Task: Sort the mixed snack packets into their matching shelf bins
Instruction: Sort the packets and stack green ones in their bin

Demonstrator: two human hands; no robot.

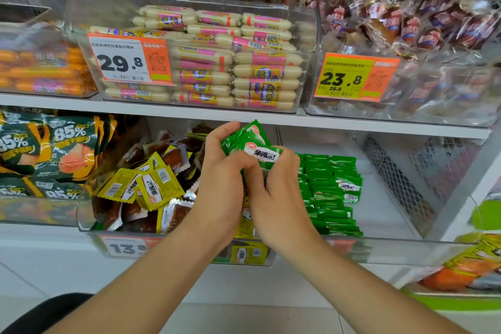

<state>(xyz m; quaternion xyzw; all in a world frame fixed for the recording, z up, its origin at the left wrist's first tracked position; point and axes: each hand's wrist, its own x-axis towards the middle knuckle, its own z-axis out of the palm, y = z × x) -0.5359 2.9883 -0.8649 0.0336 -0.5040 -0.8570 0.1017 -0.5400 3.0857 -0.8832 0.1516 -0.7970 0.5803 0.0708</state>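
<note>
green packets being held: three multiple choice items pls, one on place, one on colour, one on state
1. The green stack lies: A left of the yellow packets B right of them C on top of them
2. The held packets are: A green B orange C pink
3. The left grip is: A open B curled round the held packets C out of view
B, it sits to their right; A, green wrappers; B, its fingers wrap them.
</note>
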